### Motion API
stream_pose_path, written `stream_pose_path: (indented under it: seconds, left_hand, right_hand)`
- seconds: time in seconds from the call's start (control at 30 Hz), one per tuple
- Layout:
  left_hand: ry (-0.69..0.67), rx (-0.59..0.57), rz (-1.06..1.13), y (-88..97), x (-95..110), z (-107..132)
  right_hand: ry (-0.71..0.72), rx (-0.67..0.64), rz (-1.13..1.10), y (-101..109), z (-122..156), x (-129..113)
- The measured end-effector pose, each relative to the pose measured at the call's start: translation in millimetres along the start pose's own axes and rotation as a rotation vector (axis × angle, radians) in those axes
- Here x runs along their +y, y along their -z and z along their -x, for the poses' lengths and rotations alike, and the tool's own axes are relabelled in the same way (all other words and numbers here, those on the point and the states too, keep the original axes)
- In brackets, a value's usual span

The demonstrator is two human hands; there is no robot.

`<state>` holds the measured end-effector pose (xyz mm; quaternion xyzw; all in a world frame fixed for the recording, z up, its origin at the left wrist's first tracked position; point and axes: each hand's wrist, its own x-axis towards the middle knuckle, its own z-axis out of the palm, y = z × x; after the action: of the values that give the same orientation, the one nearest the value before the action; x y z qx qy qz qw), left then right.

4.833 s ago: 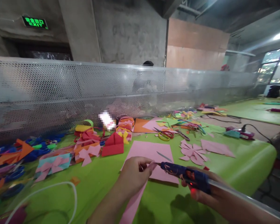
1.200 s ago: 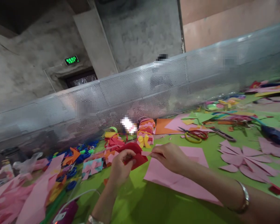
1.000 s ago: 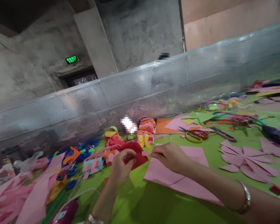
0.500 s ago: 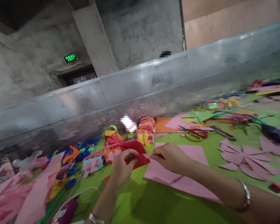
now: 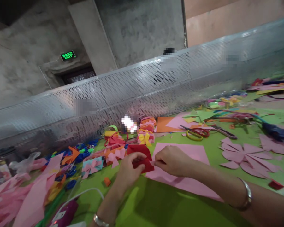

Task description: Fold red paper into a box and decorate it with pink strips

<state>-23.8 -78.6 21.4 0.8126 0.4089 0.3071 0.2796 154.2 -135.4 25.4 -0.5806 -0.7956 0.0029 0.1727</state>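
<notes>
My left hand (image 5: pixel 130 168) grips a folded piece of red paper (image 5: pixel 149 167), its thumb and fingers curled over the near side. Pinched in my right hand (image 5: pixel 174 161) is a small pink paper piece (image 5: pixel 152 163), mostly hidden by the fingers, against the right edge of the red paper. Under my right hand and forearm a large pink sheet (image 5: pixel 198 154) lies flat on the green tabletop (image 5: pixel 151 205). A finished-looking pink bow (image 5: pixel 117 156) sits just beyond my left hand, beside a blue piece with a pink bow (image 5: pixel 92 166).
Scissors (image 5: pixel 194 133) and a utility knife (image 5: pixel 224 131) lie behind the pink sheet. Pink petal cut-outs (image 5: pixel 248 157) are at right. A glue gun (image 5: pixel 278 131) rests at the far right. A purple device (image 5: pixel 66 212) with a white cable stands front left. A perforated metal screen (image 5: pixel 132 82) borders the back.
My left hand has shifted slightly right and the red paper looks turned more toward me. The right hand keeps its pinch at the paper's edge. The view has moved a little.
</notes>
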Motion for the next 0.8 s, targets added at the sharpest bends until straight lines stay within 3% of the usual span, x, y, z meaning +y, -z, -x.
stream_pose_path:
  seconds: [0.1,0.57,0.8]
  left_hand:
    - [0.041,-0.059,-0.012,-3.8,5,2]
    - [0.076,-0.092,-0.031,-9.4,8,3]
    - [0.067,-0.048,-0.033,-6.8,12,3]
  right_hand:
    - [0.024,-0.039,0.02,-1,0,0]
    - [0.021,-0.111,-0.033,-6,-1,6]
    - [0.006,-0.105,-0.069,-8,-2,8]
